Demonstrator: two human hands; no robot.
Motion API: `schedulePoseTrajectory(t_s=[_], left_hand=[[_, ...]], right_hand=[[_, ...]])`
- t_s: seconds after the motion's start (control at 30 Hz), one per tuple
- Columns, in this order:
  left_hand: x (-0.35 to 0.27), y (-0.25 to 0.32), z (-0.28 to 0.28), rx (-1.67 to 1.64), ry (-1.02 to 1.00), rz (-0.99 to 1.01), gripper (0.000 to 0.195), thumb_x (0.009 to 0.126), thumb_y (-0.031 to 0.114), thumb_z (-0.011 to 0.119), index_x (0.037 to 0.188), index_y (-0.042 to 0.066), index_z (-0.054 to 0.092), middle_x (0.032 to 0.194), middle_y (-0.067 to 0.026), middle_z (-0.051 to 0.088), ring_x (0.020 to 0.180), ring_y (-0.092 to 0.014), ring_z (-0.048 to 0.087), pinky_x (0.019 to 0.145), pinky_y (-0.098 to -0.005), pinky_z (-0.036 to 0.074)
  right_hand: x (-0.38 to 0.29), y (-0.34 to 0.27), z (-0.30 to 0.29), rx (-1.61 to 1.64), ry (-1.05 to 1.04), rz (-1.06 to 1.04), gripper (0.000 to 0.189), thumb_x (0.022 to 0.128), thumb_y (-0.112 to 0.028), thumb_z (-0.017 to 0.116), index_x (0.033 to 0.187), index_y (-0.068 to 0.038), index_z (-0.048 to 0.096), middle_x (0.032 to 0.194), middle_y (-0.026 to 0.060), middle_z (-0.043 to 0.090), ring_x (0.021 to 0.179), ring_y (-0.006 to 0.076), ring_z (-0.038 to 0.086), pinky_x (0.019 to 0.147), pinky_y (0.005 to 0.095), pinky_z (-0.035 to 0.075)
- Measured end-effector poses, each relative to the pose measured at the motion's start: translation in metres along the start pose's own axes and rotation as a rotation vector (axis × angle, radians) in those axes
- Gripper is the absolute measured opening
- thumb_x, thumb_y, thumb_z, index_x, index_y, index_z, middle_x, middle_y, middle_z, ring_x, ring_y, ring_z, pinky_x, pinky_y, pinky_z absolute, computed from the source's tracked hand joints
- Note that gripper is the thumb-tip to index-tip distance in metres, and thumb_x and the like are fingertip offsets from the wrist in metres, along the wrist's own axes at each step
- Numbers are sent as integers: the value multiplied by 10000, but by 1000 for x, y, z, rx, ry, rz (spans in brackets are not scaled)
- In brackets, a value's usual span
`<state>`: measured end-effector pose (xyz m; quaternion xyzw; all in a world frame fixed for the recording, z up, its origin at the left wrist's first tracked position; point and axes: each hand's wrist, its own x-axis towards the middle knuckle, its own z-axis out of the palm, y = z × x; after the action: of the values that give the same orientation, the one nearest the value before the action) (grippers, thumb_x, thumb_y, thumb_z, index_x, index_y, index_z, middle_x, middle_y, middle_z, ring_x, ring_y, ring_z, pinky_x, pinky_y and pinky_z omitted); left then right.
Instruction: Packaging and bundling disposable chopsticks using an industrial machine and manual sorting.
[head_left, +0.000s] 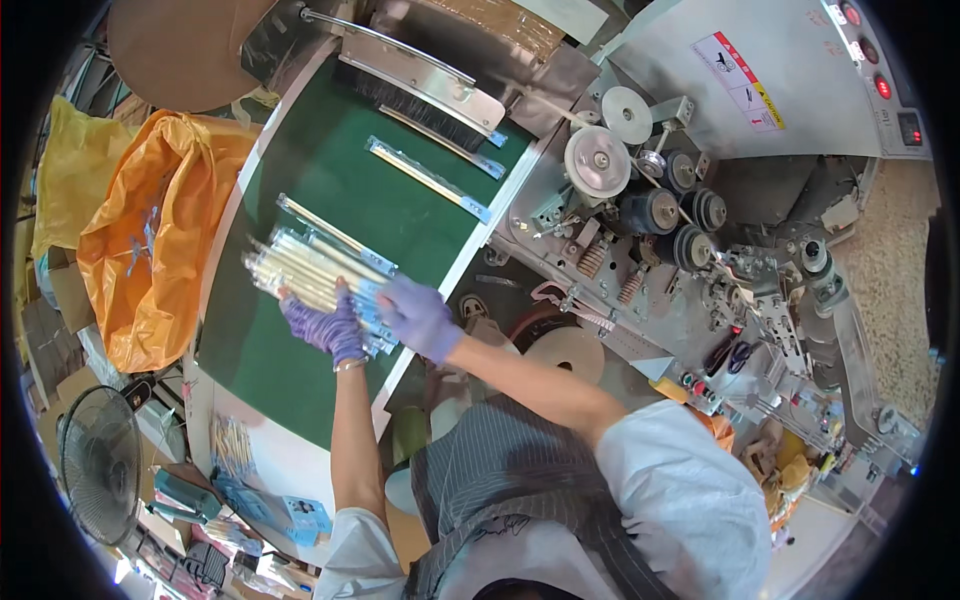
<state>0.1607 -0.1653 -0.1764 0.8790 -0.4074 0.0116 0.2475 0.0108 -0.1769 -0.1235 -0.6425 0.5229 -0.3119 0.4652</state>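
On a green conveyor belt (300, 390), a bundle of clear-wrapped chopsticks (300, 270) with blue-printed ends lies under my two purple-gloved hands. My left hand (326, 322) grips the bundle's near side, thumb and fingers apart around it. At its blue end, my right hand (424, 315) is closed on the packets, slightly blurred. One wrapped pair (337, 234) lies against the bundle's far side. Farther up the belt rests another wrapped pair (427, 180), and more packets (442, 142) sit by the black brush (409, 105).
Rollers and pulleys (598, 161) of a machine stand right of the belt. An orange plastic bag (150, 247) hangs at its left. A fan (101, 465) stands lower left, near a white table (270, 469) with loose sticks and blue printed sheets. A metal guard (420, 75) spans the belt's far end.
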Motion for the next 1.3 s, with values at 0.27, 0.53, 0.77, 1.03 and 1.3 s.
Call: schedulePoseTrajectory(t_s=[0.27,0.53,0.77,1.03,1.3], left_hand=[[8,46,11,27,-72,-101,979,575,410,755,1328,35,254,1290,-185,348,1187,-320,327,999,-375,253],[4,22,-8,89,-41,9,933,616,486,694,1299,1,286,1295,-173,352,1197,-293,333,1006,-355,258],[-4,-58,-12,-82,-58,-36,864,634,392,710,1289,10,297,1292,-140,363,1190,-275,344,1011,-320,270],[-11,-58,-37,91,40,83,872,620,413,715,1302,62,299,1306,-107,381,1172,-290,382,976,-374,287],[-10,-30,-112,455,-294,-24,678,843,474,424,1282,-23,284,1233,-225,391,1151,-343,370,957,-428,312]], right_hand=[[-246,105,-60,-492,-471,534,175,768,-215,489,803,-63,570,771,177,565,744,367,541,662,422,430],[-117,35,-129,-312,14,10,91,781,-120,504,841,-65,545,747,160,529,706,326,533,625,384,438],[74,-132,-355,-621,1152,-343,296,789,-47,489,1081,-42,541,840,94,502,703,176,485,661,280,419],[131,-238,-575,-1127,1768,-424,362,684,-77,562,1039,-129,609,895,116,453,846,274,451,758,352,374],[143,-221,-586,-1288,1747,-374,293,697,-64,565,986,-100,601,866,94,470,819,239,467,735,328,378]])
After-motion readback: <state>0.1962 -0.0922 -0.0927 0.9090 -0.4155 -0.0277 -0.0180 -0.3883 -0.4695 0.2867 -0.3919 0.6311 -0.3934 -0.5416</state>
